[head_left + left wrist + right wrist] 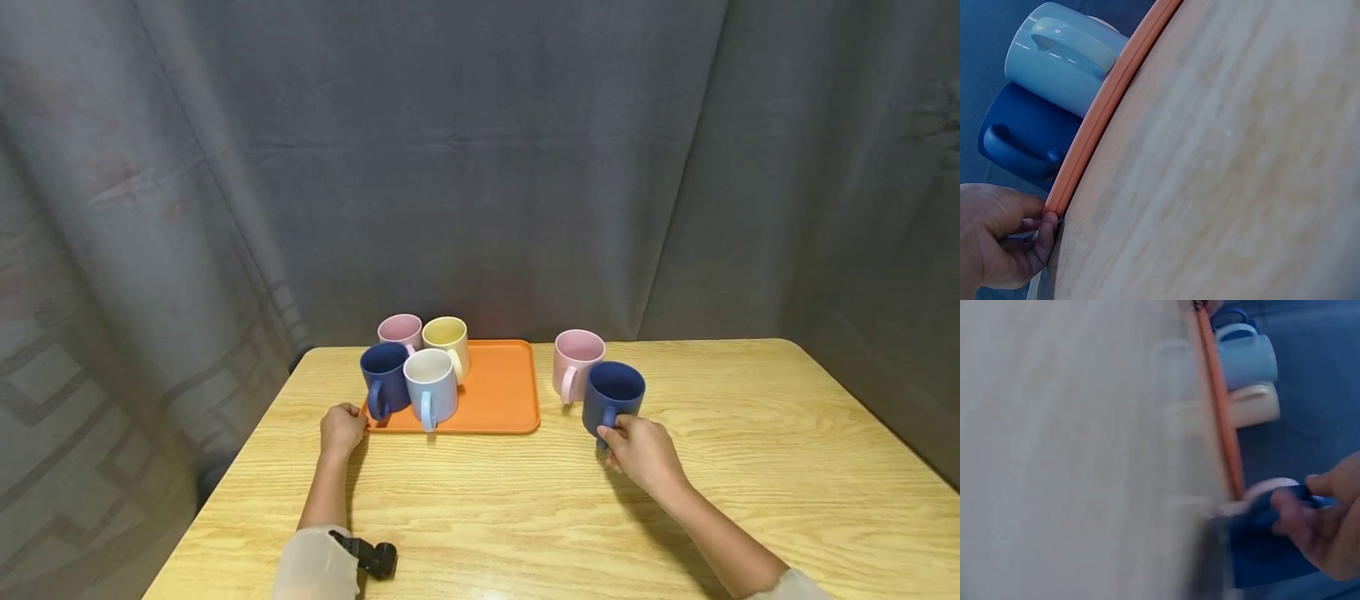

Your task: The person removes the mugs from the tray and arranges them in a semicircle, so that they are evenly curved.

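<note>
My left hand (342,429) pinches the near left corner of an orange tray (498,387) between thumb and fingers. Four-sided and flat, the tray carries a dark blue mug (385,379), a light blue mug (432,386), a yellow mug (447,340) and a pink mug (400,328), grouped on its left half. To the right of the tray, my right hand (643,454) grips the handle of a second dark blue mug (615,396), held upright. Just behind it stands another pink mug (577,358) on the table, its handle towards me. The right wrist view is blurred.
Everything stands on a light wooden table (465,517). Grey curtains (480,167) hang behind it and along both sides. A black device (375,558) is strapped at the left sleeve. The tray's right half is bare orange.
</note>
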`<control>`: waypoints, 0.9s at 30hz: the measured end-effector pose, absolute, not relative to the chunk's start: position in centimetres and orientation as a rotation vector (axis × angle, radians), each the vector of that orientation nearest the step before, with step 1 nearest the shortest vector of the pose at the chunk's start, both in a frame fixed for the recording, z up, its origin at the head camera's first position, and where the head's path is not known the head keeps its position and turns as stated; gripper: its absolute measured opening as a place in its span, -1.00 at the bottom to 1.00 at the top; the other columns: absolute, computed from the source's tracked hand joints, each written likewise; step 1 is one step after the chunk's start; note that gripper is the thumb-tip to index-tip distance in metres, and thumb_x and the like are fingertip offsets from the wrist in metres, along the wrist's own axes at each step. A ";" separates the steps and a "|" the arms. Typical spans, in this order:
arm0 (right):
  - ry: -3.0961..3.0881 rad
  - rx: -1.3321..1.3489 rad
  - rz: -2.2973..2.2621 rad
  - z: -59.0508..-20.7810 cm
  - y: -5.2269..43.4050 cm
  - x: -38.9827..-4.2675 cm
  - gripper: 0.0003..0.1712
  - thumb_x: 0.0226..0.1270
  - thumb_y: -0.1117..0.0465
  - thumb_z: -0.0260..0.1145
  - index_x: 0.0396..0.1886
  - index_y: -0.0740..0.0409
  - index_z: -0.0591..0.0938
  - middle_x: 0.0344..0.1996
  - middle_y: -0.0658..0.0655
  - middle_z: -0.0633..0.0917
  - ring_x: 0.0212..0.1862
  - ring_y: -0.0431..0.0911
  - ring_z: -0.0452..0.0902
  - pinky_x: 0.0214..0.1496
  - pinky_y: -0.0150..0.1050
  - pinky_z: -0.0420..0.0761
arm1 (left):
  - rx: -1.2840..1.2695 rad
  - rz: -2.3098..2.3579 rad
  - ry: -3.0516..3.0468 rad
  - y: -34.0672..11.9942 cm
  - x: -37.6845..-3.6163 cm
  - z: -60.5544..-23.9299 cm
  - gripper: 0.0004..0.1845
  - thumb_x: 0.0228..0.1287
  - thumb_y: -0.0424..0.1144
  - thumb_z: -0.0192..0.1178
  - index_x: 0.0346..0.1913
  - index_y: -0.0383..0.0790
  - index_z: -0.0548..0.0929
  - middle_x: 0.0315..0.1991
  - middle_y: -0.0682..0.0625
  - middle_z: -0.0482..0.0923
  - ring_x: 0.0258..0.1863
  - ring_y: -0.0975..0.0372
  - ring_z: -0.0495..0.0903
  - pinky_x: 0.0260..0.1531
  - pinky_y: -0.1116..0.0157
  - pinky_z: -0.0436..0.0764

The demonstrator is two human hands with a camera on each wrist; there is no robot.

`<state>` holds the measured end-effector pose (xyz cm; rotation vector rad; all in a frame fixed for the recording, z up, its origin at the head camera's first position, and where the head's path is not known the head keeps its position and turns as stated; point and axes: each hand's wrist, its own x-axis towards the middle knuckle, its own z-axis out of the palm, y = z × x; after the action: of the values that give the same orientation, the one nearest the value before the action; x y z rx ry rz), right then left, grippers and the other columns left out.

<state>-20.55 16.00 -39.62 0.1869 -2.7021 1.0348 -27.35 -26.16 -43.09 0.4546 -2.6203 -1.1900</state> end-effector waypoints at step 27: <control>-2.362 0.577 1.351 -36.9 1.6 -25.5 -0.43 0.10 0.15 0.39 0.11 0.30 0.52 -0.25 0.20 0.69 -0.60 -0.22 0.50 -0.64 -0.30 0.43 | 0.457 -1.182 -2.601 -26.0 -27.3 -43.0 -0.92 0.09 -0.48 0.07 -0.36 -0.49 0.51 -0.63 -0.12 0.58 -0.67 0.20 0.54 -0.61 0.39 0.44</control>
<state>-25.54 1.57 -36.87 0.5770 -2.3624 1.3506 -27.31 -26.01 -42.96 0.4569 -2.6012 -1.1817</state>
